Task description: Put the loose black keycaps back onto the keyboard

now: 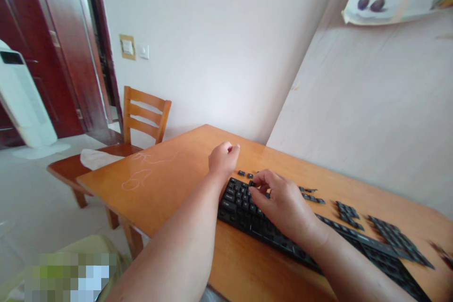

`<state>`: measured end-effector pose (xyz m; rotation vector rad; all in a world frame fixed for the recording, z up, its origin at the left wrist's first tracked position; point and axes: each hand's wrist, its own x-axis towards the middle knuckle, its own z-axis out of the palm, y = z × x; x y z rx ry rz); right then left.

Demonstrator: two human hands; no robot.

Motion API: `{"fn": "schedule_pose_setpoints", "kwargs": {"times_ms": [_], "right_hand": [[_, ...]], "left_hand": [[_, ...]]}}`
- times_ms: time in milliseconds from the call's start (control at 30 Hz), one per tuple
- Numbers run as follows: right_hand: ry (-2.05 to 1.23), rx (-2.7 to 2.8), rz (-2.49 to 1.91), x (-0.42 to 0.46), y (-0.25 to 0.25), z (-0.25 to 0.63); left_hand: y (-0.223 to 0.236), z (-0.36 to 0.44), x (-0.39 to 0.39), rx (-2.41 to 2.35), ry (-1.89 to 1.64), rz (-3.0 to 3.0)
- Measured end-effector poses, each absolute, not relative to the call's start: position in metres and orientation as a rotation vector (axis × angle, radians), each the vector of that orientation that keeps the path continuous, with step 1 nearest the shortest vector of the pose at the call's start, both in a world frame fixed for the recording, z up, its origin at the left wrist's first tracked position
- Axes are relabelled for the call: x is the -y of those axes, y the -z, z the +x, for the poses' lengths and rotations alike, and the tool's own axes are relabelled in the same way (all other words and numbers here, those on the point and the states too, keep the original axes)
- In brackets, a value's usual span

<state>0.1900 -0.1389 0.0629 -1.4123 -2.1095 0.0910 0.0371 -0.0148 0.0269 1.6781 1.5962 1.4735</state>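
Observation:
A black keyboard [244, 224] lies along the wooden table, with keys fitted at its left end and bare stretches farther right. My right hand [279, 200] is over its upper left part, thumb and forefinger closed around a small black keycap [251, 183]. Just beyond the keyboard's left corner, my left hand [223, 158] is raised with its fingers curled in; whatever they hold, if anything, is hidden. Two loose keycaps [241, 173] lie on the table between the hands, behind the keyboard.
Groups of loose keycaps [348, 214] are set out behind the keyboard, with a larger group [399, 240] farther right. The wooden table [170, 188] meets the wall at the back. A wooden chair [145, 115] stands at its left side, with white cloth on the seat.

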Motion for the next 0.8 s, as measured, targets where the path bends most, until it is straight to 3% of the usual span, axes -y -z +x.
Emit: {"fn": "schedule_pose_setpoints", "kwargs": {"times_ms": [167, 267, 633, 800], "right_hand": [[-0.06, 1.909, -1.292, 0.125, -0.068, 0.202], [-0.038, 1.852, -1.274, 0.119, -0.069, 0.207], [-0.217, 1.785, -1.223, 0.112, -0.068, 0.209], [-0.032, 1.835, -1.238, 0.114, -0.07, 0.211]], "left_hand": [[-0.043, 0.044, 0.035, -0.817, -1.301, 1.592], [-0.052, 0.043, 0.047, -0.615, -1.136, 1.522], [-0.053, 0.045, 0.051, -0.531, -1.104, 1.427], [-0.053, 0.045, 0.051, -0.547, -1.117, 1.425]]}}
